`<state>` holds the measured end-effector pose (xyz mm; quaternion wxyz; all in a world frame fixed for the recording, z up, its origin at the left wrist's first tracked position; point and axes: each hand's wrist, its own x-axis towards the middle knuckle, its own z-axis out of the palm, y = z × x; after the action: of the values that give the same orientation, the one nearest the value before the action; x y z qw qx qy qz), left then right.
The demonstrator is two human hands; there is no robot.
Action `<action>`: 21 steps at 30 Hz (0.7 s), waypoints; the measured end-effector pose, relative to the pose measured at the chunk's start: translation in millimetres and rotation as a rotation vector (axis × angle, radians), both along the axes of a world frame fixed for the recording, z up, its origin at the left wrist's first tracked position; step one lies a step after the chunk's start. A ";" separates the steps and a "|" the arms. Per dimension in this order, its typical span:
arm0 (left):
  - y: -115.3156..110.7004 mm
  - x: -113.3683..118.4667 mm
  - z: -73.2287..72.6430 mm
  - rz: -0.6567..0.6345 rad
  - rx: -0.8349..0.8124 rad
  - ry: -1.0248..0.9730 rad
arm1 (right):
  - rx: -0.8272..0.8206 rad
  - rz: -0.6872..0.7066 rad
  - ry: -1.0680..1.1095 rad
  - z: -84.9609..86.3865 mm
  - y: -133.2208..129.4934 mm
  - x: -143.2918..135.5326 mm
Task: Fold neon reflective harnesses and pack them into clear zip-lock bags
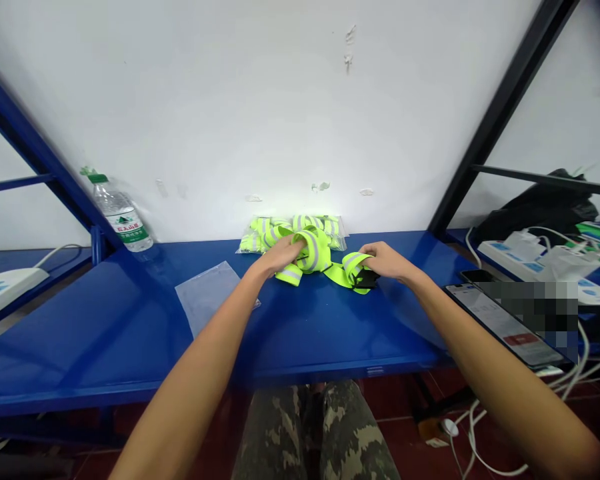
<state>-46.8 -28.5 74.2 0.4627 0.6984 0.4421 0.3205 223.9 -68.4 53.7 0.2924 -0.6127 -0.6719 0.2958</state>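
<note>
A neon yellow-green reflective strap with a grey stripe lies in loose loops on the blue table. My left hand is closed on its left part, with the fingertips partly hidden by the loops. On the right, my right hand grips a folded end of the strap beside a black buckle-like piece. Behind the loops, a clear plastic bag holds several more yellow-green straps against the wall. Left of my left hand, a flat clear plastic bag rests on the table, partly covered by my forearm.
A water bottle with a green cap stands at the back left of the blue table. On the right lie a phone, a white power strip with cables, and a black bag. Metal frame posts rise on both sides.
</note>
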 end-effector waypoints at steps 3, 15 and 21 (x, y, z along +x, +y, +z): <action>-3.1 -8.0 18.0 -0.073 0.012 0.356 | -0.007 0.128 -0.074 0.6 -2.9 3.5; -4.1 -16.4 62.9 0.021 0.572 0.506 | -0.172 -0.051 0.544 22.1 -13.8 45.8; -8.6 -8.7 64.5 0.311 1.107 0.430 | -0.088 -0.167 0.943 43.8 -22.9 49.4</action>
<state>-55.5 -37.1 138.7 -0.1205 0.8114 0.3902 0.4182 273.3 -91.4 97.5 0.5620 -0.4754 -0.4013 0.5451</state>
